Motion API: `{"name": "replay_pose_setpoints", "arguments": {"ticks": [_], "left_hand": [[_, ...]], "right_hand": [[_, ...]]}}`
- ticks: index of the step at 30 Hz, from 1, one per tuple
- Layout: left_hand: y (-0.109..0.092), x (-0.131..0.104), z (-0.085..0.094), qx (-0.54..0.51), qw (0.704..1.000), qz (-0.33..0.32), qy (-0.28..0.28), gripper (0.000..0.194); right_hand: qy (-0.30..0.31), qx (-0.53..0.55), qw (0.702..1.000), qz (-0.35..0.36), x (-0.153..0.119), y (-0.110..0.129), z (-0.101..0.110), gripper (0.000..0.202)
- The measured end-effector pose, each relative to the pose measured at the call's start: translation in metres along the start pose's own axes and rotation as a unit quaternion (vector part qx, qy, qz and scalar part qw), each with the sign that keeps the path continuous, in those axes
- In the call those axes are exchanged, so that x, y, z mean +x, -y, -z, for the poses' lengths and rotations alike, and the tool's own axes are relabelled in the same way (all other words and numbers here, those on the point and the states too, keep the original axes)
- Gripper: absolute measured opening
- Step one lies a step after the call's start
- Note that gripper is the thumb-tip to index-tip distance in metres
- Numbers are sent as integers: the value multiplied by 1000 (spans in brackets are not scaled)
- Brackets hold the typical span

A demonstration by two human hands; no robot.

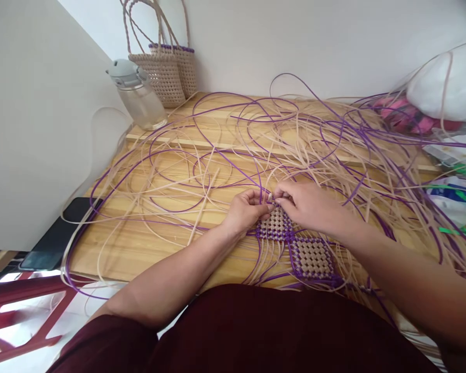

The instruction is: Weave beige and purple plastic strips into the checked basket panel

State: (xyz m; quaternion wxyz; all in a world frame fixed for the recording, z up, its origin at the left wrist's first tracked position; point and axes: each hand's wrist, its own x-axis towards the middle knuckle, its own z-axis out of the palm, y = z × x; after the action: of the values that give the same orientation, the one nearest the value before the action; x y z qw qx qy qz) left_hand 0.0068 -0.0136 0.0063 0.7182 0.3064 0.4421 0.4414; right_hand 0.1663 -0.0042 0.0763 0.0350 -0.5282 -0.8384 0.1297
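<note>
Two joined woven squares in beige and purple lie near the table's front edge, the upper square (pixel 275 224) up and left of the lower square (pixel 314 257). My left hand (pixel 246 211) pinches the top left corner of the upper square, thumb and fingers closed on it. At the same top edge, my right hand (pixel 301 203) has its fingertips pressed together around a strand by a small beige loop. Loose beige and purple strands (pixel 306 150) fan out from the weaving across the table.
A water bottle (pixel 140 98) and woven baskets (pixel 163 77) stand at the back left. A dark phone (pixel 52 241) lies at the left edge. White bags (pixel 446 85) and plastic packets (pixel 454 202) are at the right on the wooden table (pixel 171 166).
</note>
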Motion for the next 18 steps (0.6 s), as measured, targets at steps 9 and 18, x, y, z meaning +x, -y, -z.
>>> {"name": "replay_pose_setpoints", "arguments": {"ticks": [9, 18], "left_hand": [[3, 1, 1, 32, 999, -12, 13, 26], [1, 3, -1, 140, 989, 37, 7, 8]], "right_hand": [[12, 171, 979, -106, -2, -10, -26, 25], [-45, 388, 911, -132, -12, -6, -53, 28]]}}
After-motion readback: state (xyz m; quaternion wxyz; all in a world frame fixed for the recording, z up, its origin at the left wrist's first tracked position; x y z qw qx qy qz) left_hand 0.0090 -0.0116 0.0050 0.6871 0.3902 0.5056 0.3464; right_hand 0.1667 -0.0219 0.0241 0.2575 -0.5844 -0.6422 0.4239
